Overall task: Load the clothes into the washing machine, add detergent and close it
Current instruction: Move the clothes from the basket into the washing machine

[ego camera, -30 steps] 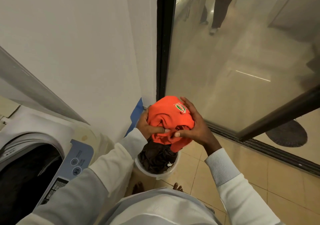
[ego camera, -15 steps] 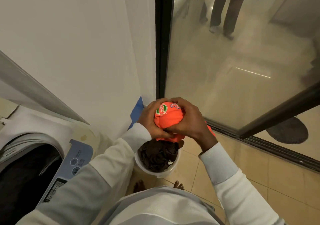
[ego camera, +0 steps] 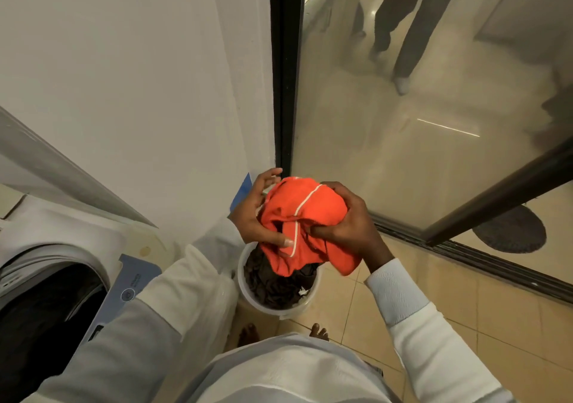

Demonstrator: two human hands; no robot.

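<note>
Hands bunch up an orange cloth (ego camera: 305, 213) over the bucket (ego camera: 279, 311).
On the far left the washing machine (ego camera: 52, 257) has its round mouth open, and the blue panel (ego camera: 136, 278) on its edge has words too small for us to read. Our left hand (ego camera: 252, 213) cups the orange cloth from the side, thumb pressed on a fold by the white stripe, the other fingers a little spread behind it. Our right hand (ego camera: 348, 221) grabs the other side with curled fingers that pinch a fold. The cloth is above the white bucket, which is full of dark clothes (ego camera: 276, 288) and sits on the floor (ego camera: 434, 294) by the wall, near our toes (ego camera: 319, 331). To the right is the glass door (ego camera: 403, 161), with floor tiles between it and the bucket, and a dark mat (ego camera: 511, 232) past the door track.
</note>
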